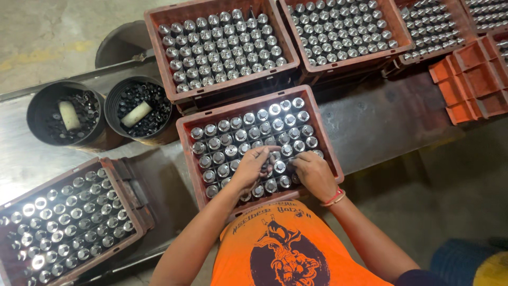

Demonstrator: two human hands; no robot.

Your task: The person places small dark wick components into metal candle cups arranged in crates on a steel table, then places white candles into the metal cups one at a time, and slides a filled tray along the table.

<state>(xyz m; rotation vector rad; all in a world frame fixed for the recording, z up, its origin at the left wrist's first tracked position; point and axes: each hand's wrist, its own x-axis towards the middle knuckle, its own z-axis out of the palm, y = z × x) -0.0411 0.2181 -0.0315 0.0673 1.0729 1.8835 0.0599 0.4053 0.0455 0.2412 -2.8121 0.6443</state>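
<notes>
A red plastic crate (186,139) packed with upright shiny metal cylinders (248,118) sits right in front of the person, and both hands work over its near half. The left hand (253,168) is curled, its fingertips pinched on a small dark part (266,167) just above the cylinder tops; what the part is cannot be made out. The right hand (313,173), a red thread band (334,197) at its wrist, lies knuckles up beside the left, fingers bent down onto the cylinders, though whether it grips one is hidden. Beyond the crate stands a second full crate (159,48). To the crate's left are two black buckets (36,110) of dark small parts, each with a pale scoop, and nearer, another full crate (138,211).
</notes>
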